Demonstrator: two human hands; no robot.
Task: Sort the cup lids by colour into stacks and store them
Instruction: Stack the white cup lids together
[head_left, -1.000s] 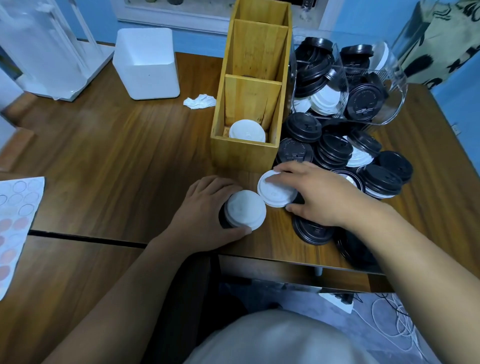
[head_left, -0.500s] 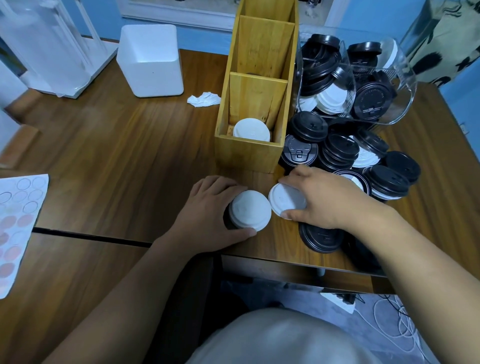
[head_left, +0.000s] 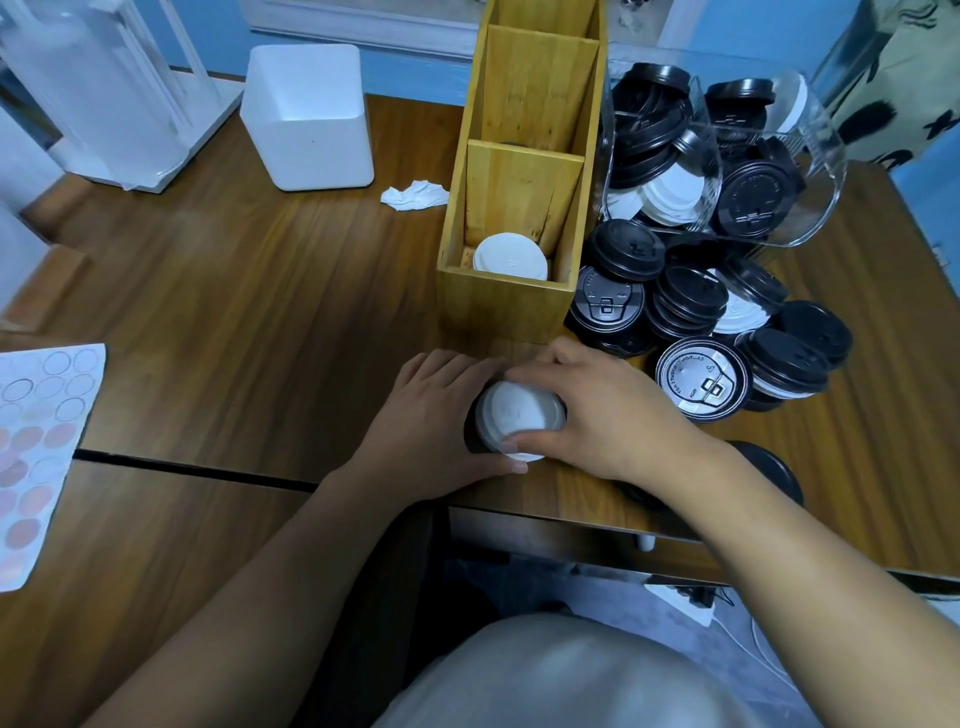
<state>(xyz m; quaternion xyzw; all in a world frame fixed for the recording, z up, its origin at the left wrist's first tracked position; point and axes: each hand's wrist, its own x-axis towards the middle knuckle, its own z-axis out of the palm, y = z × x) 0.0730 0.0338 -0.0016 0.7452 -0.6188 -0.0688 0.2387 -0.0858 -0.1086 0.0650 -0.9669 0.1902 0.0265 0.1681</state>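
Two hands hold one stack of white lids (head_left: 519, 415) near the table's (head_left: 234, 291) front edge. The left hand (head_left: 431, 421) curls round its 9 o'clock side. The right hand (head_left: 608, 410) pinches its top from 3 o'clock. At 12 o'clock stands a wooden box (head_left: 498, 306) with more white lids (head_left: 509, 257) in its nearest part. Black lids (head_left: 685, 301) pile up at 2 o'clock.

Two bare forearms (head_left: 291, 561) lead to the left hand (head_left: 431, 415) and the right hand (head_left: 613, 415) - nails short, thumbnails pale. Low in the view sits a smooth pale grey fabric garment (head_left: 561, 675) - rounded, faintly glossy, its kind unclear.
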